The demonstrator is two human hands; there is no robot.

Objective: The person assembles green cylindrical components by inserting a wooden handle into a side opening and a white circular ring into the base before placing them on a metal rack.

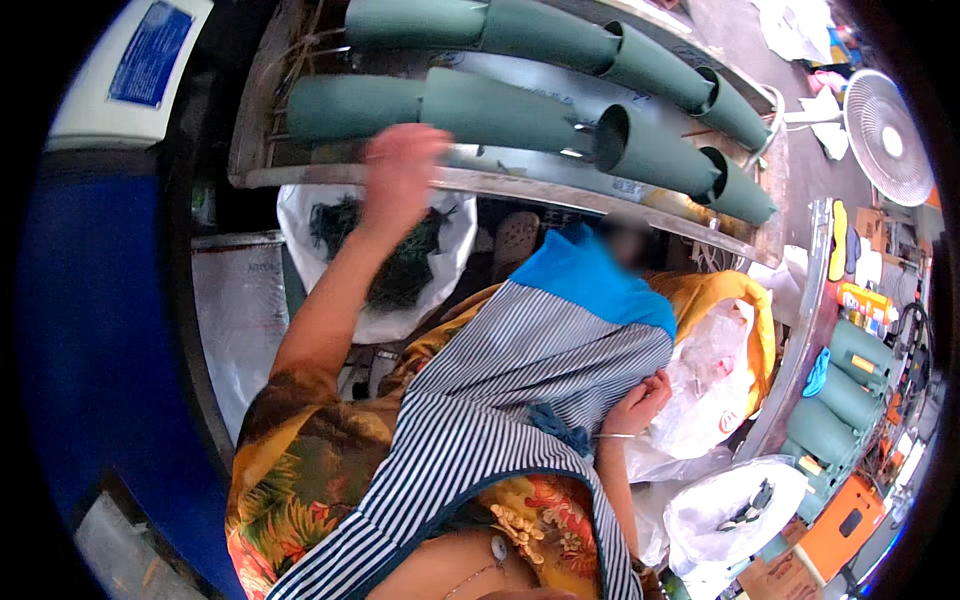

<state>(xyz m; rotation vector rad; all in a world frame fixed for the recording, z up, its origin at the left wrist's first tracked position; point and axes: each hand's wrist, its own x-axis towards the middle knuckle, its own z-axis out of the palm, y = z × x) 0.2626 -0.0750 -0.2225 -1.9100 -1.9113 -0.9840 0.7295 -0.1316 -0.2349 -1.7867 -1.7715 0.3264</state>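
Note:
My left hand (405, 165) reaches up to the near row of dark green tubes. It is smeared by motion against the lower edge of a green tube (505, 110), and I cannot tell whether its fingers grip it. The tubes lie end to end in two rows on a metal-edged tray (560, 195). Lower down, my right hand (640, 402), with a bracelet at the wrist, is beside my striped apron (520, 370). Its fingers are loosely bent, with nothing visible in them. The apron's blue panel (590, 275) spreads toward the tray.
Under the tray stands a white-lined bag of dark green scraps (375, 250). To the right are a yellow sack with clear plastic (745, 300), a white bag (735, 510), more green moulded parts (825, 430), an orange crate (845, 525) and a fan (890, 140). A blue panel (110, 350) borders the left.

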